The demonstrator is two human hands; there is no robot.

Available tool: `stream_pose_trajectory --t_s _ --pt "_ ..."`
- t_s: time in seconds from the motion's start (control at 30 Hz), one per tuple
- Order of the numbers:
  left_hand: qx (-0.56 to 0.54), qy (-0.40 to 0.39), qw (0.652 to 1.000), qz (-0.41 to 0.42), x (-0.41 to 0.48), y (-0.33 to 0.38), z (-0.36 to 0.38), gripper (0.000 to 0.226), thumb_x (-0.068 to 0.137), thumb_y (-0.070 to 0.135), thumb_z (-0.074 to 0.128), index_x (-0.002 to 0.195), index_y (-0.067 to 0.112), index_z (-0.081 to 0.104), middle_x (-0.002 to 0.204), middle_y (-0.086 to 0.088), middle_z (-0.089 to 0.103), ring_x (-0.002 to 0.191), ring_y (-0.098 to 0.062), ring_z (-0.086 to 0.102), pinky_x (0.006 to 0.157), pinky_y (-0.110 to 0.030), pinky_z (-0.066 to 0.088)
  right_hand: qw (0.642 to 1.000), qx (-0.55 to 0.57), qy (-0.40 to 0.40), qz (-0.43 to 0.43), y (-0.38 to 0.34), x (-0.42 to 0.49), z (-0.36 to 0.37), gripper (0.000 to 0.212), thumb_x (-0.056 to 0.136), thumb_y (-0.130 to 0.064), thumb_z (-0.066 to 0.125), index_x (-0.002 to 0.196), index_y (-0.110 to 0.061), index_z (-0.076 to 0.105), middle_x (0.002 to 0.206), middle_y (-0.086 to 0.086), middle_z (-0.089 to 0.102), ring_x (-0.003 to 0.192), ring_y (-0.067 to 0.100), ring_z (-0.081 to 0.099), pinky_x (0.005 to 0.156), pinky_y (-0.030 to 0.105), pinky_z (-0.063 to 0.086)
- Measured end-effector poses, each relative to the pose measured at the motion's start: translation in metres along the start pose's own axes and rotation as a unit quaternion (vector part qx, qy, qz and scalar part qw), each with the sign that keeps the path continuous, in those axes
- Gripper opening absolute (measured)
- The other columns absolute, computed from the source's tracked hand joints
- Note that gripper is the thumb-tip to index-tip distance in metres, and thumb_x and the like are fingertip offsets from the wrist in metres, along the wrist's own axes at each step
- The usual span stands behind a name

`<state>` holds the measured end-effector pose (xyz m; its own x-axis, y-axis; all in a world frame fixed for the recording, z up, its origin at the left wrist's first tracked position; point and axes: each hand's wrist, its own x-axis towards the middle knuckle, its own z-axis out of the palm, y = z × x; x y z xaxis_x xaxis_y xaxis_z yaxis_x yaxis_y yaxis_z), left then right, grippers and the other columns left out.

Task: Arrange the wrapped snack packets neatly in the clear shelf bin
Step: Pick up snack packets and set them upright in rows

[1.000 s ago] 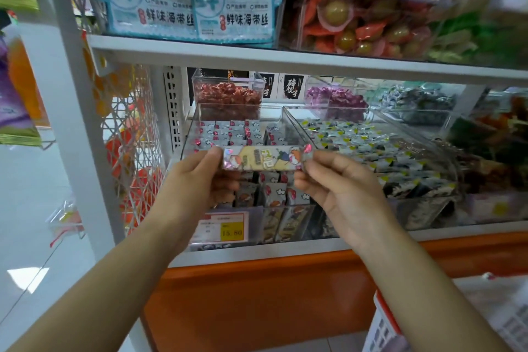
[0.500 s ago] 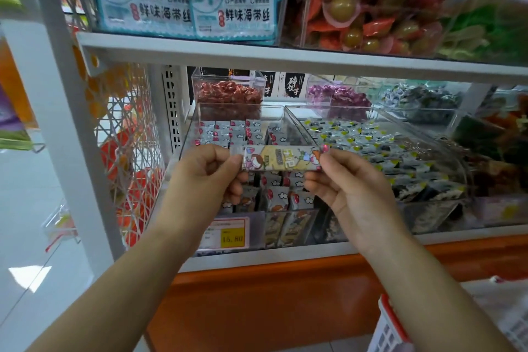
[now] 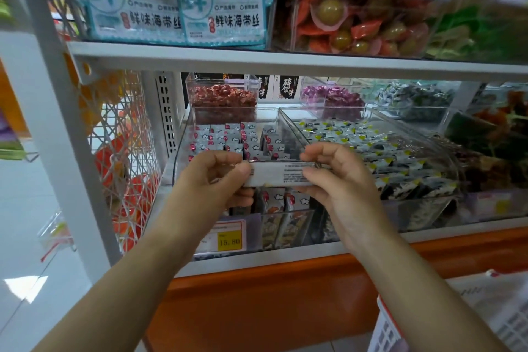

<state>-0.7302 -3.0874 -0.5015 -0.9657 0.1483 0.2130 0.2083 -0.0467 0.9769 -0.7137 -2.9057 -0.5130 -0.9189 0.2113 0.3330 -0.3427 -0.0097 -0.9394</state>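
Two tiers of white painted metal shelf (image 3: pixel 257 61), flat-edged, above a glossy orange base panel (image 3: pixel 285 308). On the lower tier, side by side, rigid see-through plastic: the clear shelf bin (image 3: pixel 177 160) at left, straight-walled, touching or just beside a neighbouring bin (image 3: pixel 445 151) with a rounded corner, full of crinkly silver-and-black wrappers. Inside the clear shelf bin, rows of small shiny snack packets (image 3: pixel 228 137), silver foil with red spots, packed on edge at the back, looser and upright at the front. Across the bin's front rows, as seen from above, the left hand (image 3: pixel 213 177) and the right hand (image 3: pixel 340 183), each pinching one end of a long, flat held packet (image 3: pixel 278 176) between thumb and curled fingertips. Packet level, pale smooth back turned up, fine dark print across it. Both grips closed on that packet, nothing else in either. Lower down, on the bin's front wall, a small rectangular price tag (image 3: pixel 228 238), yellow patch reading 15.80.
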Motion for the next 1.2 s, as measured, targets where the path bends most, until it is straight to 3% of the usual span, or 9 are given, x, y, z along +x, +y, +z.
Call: stream_pose_trajectory --t_s 0.2,0.37,0.53,0.67,0.8,0.9,1.03,1.1,1.2 --pt "0.017 -0.012 0.999 0.024 -0.001 0.006 -0.003 0.015 0.085 0.017 0.060 0.099 0.017 0.067 0.089 -0.003 0.070 0.078 -0.018 0.069 0.065 -0.018 0.055 0.999 -0.052 -0.007 -0.012 -0.005 -0.003 0.002 0.010 0.083 -0.019 0.067 0.087 -0.023 0.075 0.086 -0.003 0.072 0.088 0.017 0.068 0.079 0.045 0.057" --pt "0.080 -0.061 0.994 0.046 -0.002 0.012 -0.005 0.020 0.080 0.018 0.064 0.100 0.017 0.064 0.090 -0.006 0.066 0.075 -0.020 0.069 0.066 -0.023 0.057 0.994 -0.094 0.039 -0.035 -0.006 -0.004 0.002 0.016 0.084 -0.023 0.066 0.068 -0.019 0.070 0.075 0.018 0.062 0.080 0.036 0.062 0.076 0.053 0.054" --pt "0.202 -0.045 0.977 0.060 -0.005 0.012 -0.003 0.022 0.077 0.038 0.064 0.082 0.017 0.060 0.078 -0.003 0.063 0.068 -0.013 0.060 0.064 -0.025 0.051 0.980 -0.170 0.028 -0.102 -0.010 -0.008 0.005 0.023 0.084 -0.020 0.066 0.062 -0.022 0.067 0.068 0.002 0.063 0.061 0.010 0.058 0.059 0.019 0.047" --pt "0.230 -0.019 0.971 0.069 -0.003 0.015 -0.006 0.028 0.079 0.036 0.065 0.071 0.009 0.059 0.059 -0.003 0.059 0.052 -0.011 0.056 0.047 -0.015 0.044 0.977 -0.180 0.002 -0.117 -0.009 -0.010 0.007 0.022 0.084 -0.018 0.067 0.068 -0.032 0.067 0.072 -0.012 0.067 0.066 0.001 0.061 0.059 0.011 0.047" --pt "0.221 -0.030 0.972 0.069 -0.002 0.016 -0.010 0.027 0.079 0.030 0.066 0.063 0.009 0.060 0.052 0.004 0.062 0.048 -0.010 0.061 0.050 -0.018 0.053 0.981 -0.162 -0.014 -0.106 -0.010 -0.010 0.006 0.022 0.084 -0.017 0.067 0.067 -0.031 0.071 0.069 -0.014 0.069 0.067 0.000 0.064 0.061 0.013 0.049" --pt "0.214 -0.030 0.974 0.075 -0.002 0.016 -0.010 0.031 0.074 0.039 0.063 0.066 0.009 0.061 0.055 0.004 0.064 0.050 -0.011 0.063 0.053 -0.022 0.056 0.985 -0.149 -0.006 -0.089 -0.009 -0.010 0.005 0.016 0.085 -0.020 0.065 0.073 -0.027 0.074 0.069 0.000 0.069 0.069 0.016 0.066 0.065 0.031 0.054" --pt "0.210 -0.069 0.973 0.067 -0.005 0.017 -0.008 0.042 0.059 0.054 0.061 0.090 0.025 0.062 0.083 0.004 0.066 0.074 -0.009 0.065 0.062 -0.019 0.054 0.984 -0.148 0.029 -0.097 -0.005 -0.008 0.003 0.030 0.089 -0.023 0.062 0.072 0.001 0.065 0.075 0.035 0.055 0.071 0.046 0.056 0.063 0.050 0.053" --pt "0.236 -0.073 0.966 0.076 -0.004 0.014 -0.009 0.032 0.068 0.045 0.065 0.096 0.031 0.060 0.092 0.003 0.065 0.079 -0.006 0.063 0.066 -0.018 0.053 0.991 -0.109 0.030 -0.066 -0.005 -0.007 0.002 0.032 0.089 -0.023 0.062 0.071 0.003 0.066 0.075 0.032 0.059 0.069 0.039 0.063 0.060 0.049 0.057" --pt "0.237 -0.041 0.967 0.090 -0.001 0.011 -0.012 0.017 0.084 0.027 0.061 0.101 0.028 0.062 0.086 0.005 0.067 0.066 0.005 0.061 0.052 -0.010 0.046 1.000 -0.020 -0.016 -0.015 -0.007 -0.005 0.003 0.020 0.081 -0.035 0.064 0.078 -0.019 0.076 0.080 0.007 0.072 0.074 0.020 0.071 0.064 0.033 0.060"
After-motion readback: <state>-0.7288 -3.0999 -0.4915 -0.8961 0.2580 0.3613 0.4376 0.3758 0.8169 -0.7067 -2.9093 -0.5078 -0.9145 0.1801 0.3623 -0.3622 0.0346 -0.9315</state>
